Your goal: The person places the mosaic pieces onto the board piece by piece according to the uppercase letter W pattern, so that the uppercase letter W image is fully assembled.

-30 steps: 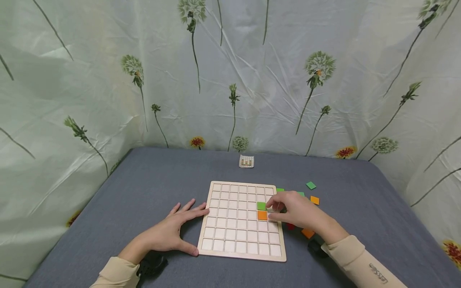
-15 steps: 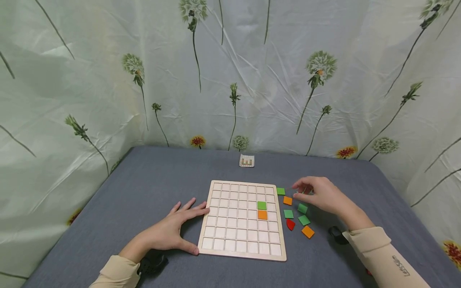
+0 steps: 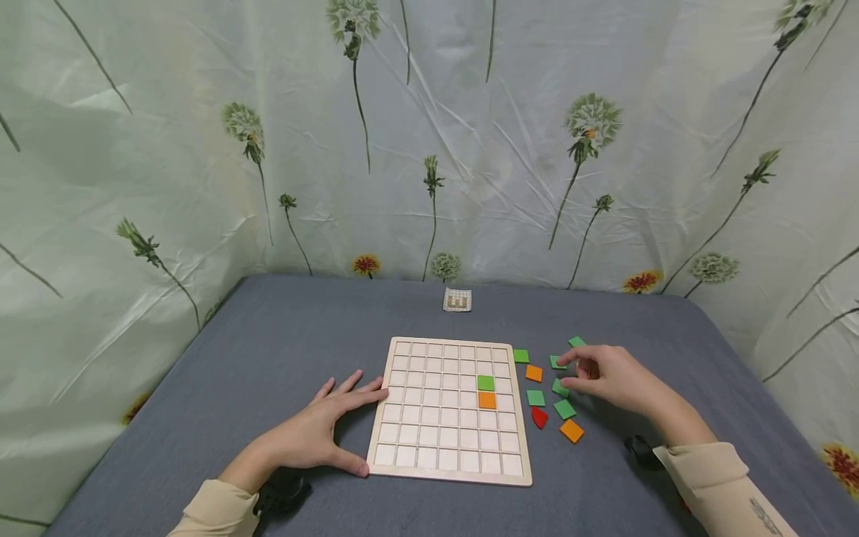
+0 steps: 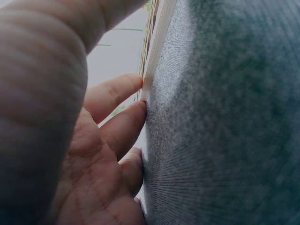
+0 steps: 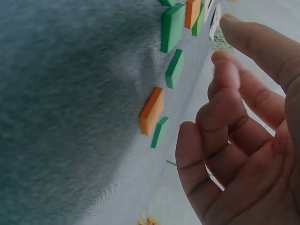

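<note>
The right hand [image 3: 614,377] hovers among the loose tiles, right of centre in the head view; thumb and index finger stand slightly apart, with no tile visible between them. One green square tile [image 3: 558,388] lies just below the thumb tip, and a second green tile [image 3: 557,362] lies by the index fingertip; contact cannot be confirmed. Being square, neither shows a long axis. The left hand [image 3: 325,429] is well apart from both, its spread fingers touching the left edge of the gridded wooden board [image 3: 450,476], which bears a lime-green tile [image 3: 486,382] above an orange tile [image 3: 487,400]. Compared with half a second earlier, the right hand sits lower and further right, exposing the second green tile; the left hand is unchanged.
</note>
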Demonstrator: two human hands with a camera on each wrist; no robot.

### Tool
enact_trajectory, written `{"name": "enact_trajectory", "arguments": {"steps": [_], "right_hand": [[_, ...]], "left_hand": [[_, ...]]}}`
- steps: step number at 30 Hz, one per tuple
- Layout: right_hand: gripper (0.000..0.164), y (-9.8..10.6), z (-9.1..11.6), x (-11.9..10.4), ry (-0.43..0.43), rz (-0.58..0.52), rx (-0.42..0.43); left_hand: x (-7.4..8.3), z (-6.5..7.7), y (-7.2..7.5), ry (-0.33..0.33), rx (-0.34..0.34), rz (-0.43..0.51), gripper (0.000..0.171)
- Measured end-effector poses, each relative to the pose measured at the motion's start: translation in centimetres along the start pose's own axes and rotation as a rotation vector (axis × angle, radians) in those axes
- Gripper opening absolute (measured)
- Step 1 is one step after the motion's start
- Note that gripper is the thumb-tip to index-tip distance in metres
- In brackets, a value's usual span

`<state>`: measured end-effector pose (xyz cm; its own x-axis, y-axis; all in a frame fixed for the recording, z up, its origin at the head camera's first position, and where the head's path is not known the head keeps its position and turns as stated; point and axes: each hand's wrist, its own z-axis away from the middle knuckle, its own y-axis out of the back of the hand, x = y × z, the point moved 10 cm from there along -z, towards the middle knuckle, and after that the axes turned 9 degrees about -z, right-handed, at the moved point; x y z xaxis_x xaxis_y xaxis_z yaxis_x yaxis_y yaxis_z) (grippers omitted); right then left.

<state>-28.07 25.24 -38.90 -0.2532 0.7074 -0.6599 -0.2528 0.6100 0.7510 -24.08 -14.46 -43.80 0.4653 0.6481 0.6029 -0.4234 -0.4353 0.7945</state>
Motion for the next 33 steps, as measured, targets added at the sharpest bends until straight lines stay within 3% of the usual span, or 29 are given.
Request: {"name": "enact_trajectory", "arguments": {"steps": [6, 33], "right_hand": [[0.032, -0.8, 0.3, 1.1, -0.041, -0.035, -0.025], [0.021, -1.3, 0.1, 2.3, -0.037, -0.027, -0.039]], "left_hand": [[0.1, 0.1, 0.0, -0.001, 0.001, 0.008, 0.105], [-0.2, 0.0, -0.1, 0.002, 0.004, -0.004, 0.107]]}}
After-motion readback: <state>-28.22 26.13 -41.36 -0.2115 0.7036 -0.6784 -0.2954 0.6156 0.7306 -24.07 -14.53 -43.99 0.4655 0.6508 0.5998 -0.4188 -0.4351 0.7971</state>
